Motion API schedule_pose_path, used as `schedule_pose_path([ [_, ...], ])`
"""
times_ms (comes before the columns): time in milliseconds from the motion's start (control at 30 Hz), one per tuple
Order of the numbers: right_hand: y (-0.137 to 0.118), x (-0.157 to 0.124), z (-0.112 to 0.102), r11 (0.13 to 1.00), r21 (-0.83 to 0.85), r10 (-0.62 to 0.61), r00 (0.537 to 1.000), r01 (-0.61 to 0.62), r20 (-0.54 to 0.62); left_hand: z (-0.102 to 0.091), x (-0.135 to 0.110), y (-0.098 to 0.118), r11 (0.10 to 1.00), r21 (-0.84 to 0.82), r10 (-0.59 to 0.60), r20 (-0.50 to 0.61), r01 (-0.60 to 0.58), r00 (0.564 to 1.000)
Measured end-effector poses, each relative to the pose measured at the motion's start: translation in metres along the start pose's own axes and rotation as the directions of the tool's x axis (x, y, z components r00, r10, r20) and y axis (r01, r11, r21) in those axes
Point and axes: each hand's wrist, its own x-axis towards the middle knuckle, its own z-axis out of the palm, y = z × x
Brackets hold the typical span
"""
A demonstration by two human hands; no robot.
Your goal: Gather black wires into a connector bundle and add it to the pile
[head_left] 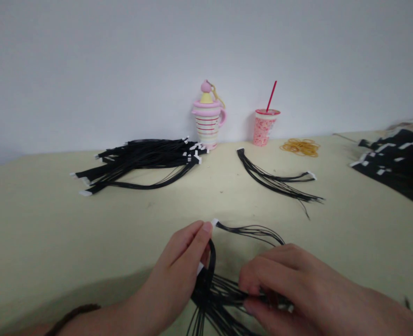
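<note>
My left hand [178,270] is closed near the front middle of the table, thumb and forefinger pinched by a white connector [215,223] on a thin black wire harness [253,229]. Below those fingers lies a thicker bundle of black wires [220,298], with another white end partly showing beside the palm. My right hand [290,284] is to the right, its thumb and fingers closed on the loose wires of this bundle. The fingers and the bundle's lower part partly hide each other, and the right hand is slightly blurred.
Behind lie a pile of black wire harnesses [136,161], a single harness [272,179] and yellow rubber bands [300,147]. A pink-lidded striped cup [207,123] and a red-patterned cup with a straw [263,128] stand by the wall. More harnesses [405,163] lie at the right.
</note>
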Motion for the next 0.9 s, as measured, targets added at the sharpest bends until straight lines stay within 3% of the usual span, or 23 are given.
schedule_pose_path([
  [100,0.003,-0.005,0.001,0.999,0.047,0.027,0.999,-0.029,0.04,0.001,0.001,-0.002,1.0,0.007,-0.005,-0.003,0.005,1.0],
  [300,0.006,-0.006,0.007,0.978,0.188,0.12,0.985,-0.096,-0.121,0.001,0.0,-0.001,1.0,0.002,-0.025,0.02,0.025,0.999],
  [433,0.009,0.005,0.025,0.912,0.323,0.266,0.964,-0.254,0.005,0.001,-0.002,-0.001,1.0,0.029,0.002,0.042,-0.003,0.999],
  [533,0.01,0.013,0.039,0.823,0.472,0.286,0.948,-0.316,0.137,0.002,-0.003,0.0,0.998,0.061,0.019,0.061,-0.023,0.998],
  [700,0.007,0.022,0.045,0.617,0.71,0.23,0.94,-0.341,0.252,0.003,-0.005,-0.001,0.996,0.081,0.034,0.063,-0.039,0.997],
  [833,0.002,0.025,0.042,0.42,0.793,0.36,0.883,-0.442,0.302,0.003,-0.005,-0.002,0.997,0.063,0.05,0.068,-0.054,0.996],
  [900,0.001,0.025,0.041,0.367,0.805,0.403,0.86,-0.466,0.314,0.003,-0.005,-0.002,0.996,0.066,0.052,0.112,-0.06,0.992],
])
